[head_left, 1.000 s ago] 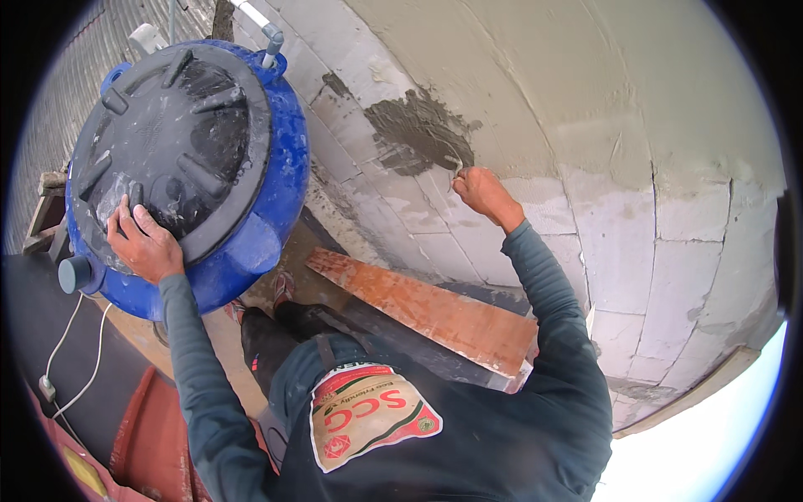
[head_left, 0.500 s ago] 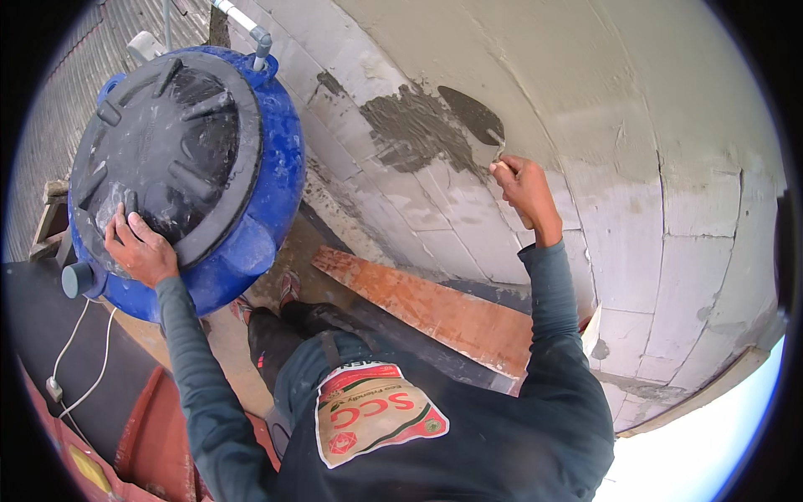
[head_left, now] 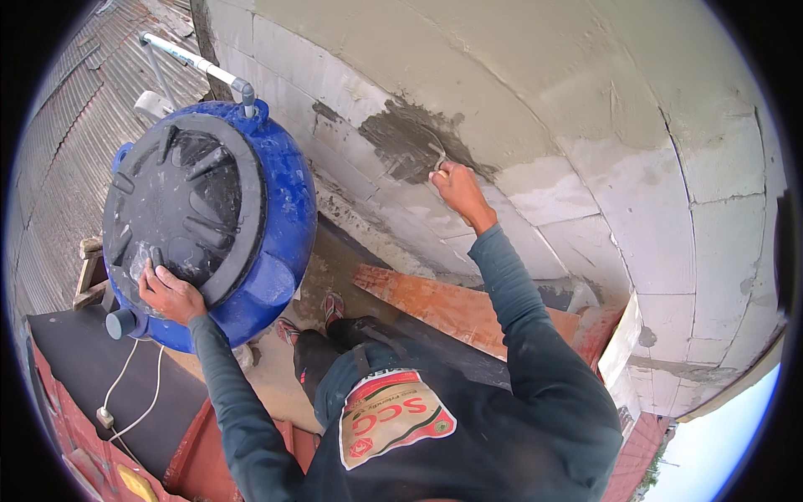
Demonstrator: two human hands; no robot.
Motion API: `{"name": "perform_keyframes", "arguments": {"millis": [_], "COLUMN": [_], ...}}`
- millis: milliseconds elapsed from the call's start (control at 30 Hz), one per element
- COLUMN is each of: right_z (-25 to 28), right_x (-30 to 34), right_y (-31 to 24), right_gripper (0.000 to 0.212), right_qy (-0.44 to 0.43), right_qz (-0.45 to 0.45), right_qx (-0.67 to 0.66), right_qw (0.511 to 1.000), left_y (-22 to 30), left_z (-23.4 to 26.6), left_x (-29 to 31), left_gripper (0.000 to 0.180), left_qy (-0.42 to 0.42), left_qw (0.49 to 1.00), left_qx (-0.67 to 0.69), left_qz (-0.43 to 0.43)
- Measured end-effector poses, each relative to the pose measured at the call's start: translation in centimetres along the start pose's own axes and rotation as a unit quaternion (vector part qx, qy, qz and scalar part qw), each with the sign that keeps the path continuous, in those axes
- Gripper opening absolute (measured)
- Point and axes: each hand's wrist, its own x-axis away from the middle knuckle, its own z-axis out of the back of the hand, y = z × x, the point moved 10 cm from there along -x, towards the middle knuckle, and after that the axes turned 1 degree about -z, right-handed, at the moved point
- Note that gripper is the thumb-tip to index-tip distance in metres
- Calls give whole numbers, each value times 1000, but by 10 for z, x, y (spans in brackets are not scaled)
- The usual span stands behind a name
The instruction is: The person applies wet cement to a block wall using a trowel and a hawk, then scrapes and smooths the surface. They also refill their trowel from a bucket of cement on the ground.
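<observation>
My right hand (head_left: 462, 192) is closed around the handle of a trowel (head_left: 440, 152). The trowel's blade lies against a dark patch of wet mortar (head_left: 389, 125) on the block wall (head_left: 560, 188) and hardly stands out from it. To the left is a blue water tank (head_left: 291, 201) with a ribbed black lid (head_left: 167, 197). On the near edge of that lid rests my left hand (head_left: 174, 294), fingers extended beside a raised rib, holding nothing.
A white pipe (head_left: 191, 58) with a grey elbow meets the tank's far side. An orange-brown board (head_left: 427, 297) lies along the wall's foot, ahead of my sandalled feet (head_left: 333, 308). White cables (head_left: 150, 406) hang near the tank, and corrugated roofing (head_left: 67, 125) spreads at far left.
My right hand has drawn the trowel leftward and down from the patch's right edge onto the mortar. My left hand stays on the lid. The whole view has shifted a little.
</observation>
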Motion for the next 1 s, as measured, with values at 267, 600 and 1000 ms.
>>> {"name": "perform_keyframes", "arguments": {"millis": [267, 600, 1000], "right_z": [70, -32, 16], "right_x": [39, 13, 50], "right_y": [-5, 43, 34], "right_gripper": [33, 32, 30], "right_qy": [76, 21, 30], "right_qz": [-35, -47, -27], "right_qx": [-108, -160, -253], "right_qw": [991, 986, 967], "left_y": [6, 5, 12], "left_z": [0, -5, -2], "left_x": [0, -1, 3], "left_gripper": [40, 44, 45], "left_qy": [-9, -22, -21], "left_qw": [1000, 999, 999], "left_qx": [-14, -36, -37], "left_qz": [10, -8, -1]}}
